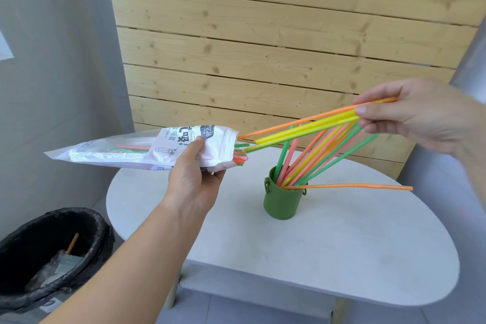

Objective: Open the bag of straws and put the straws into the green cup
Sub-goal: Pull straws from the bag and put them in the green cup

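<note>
My left hand (196,179) grips the clear plastic straw bag (136,148) from below and holds it level above the table's left side, mouth to the right. Several orange and green straw ends poke out of the mouth. My right hand (418,113) pinches a few straws (307,125), yellow and orange, whose far ends reach the bag's mouth. The green cup (282,201) stands upright on the white table (328,258) below them. It holds several pink, green, yellow and orange straws fanning up to the right. One orange straw (349,186) lies flat across its rim.
A black-lined waste bin (50,252) with scraps inside sits on the floor at the lower left. A wooden plank wall (263,47) rises behind the table. A grey wall stands to the left.
</note>
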### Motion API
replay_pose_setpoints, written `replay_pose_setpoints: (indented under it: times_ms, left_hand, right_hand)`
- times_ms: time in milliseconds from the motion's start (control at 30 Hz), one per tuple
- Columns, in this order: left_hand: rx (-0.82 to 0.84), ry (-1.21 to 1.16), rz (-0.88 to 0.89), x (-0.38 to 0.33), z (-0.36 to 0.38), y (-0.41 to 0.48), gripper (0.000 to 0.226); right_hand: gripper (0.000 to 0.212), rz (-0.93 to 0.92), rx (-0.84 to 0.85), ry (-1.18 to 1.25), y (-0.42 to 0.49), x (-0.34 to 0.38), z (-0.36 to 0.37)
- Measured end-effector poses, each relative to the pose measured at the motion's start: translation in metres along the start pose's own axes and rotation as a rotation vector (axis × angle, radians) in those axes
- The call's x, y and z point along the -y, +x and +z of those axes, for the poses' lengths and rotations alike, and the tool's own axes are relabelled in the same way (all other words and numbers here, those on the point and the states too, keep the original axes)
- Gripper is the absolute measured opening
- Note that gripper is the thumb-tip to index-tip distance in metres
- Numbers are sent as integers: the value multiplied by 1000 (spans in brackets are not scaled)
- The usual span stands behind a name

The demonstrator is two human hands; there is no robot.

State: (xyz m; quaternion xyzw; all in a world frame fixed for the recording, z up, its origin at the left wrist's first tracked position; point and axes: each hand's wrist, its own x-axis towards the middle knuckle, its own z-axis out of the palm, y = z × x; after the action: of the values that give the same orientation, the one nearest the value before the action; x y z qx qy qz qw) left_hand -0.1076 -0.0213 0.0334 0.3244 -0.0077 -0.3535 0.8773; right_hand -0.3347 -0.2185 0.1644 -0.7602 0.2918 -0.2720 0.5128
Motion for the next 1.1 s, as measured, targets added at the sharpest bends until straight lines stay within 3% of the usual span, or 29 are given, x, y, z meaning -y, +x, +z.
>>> replay_pose_setpoints:
  times_ms: [167, 300, 533, 733, 867, 967, 1100]
  left_hand:
    - [17, 15, -14, 3, -1, -1, 23]
    - [25, 28, -44, 7, 0, -3, 30]
    - [-24, 17, -27, 11, -1, 0, 40]
    - [-35, 31, -36, 12, -1, 2, 39]
    - [-15, 24, -31, 11, 0, 1, 35]
    - [2, 13, -39, 11, 0, 0, 25]
    - [-3, 24, -48, 12, 1, -1, 19]
  right_hand:
    - [27, 60, -10, -201, 1, 13, -39]
    - [16, 109, -14, -404, 7, 10, -41]
    - [6, 108, 16, -606, 23, 3, 5]
    - [3, 22, -4, -924, 39, 5, 33]
    - [12, -48, -57, -1121, 41, 1, 45]
    - [17, -99, -99, -1155, 42, -8, 53]
    - [39, -138, -119, -1164, 40, -23, 61]
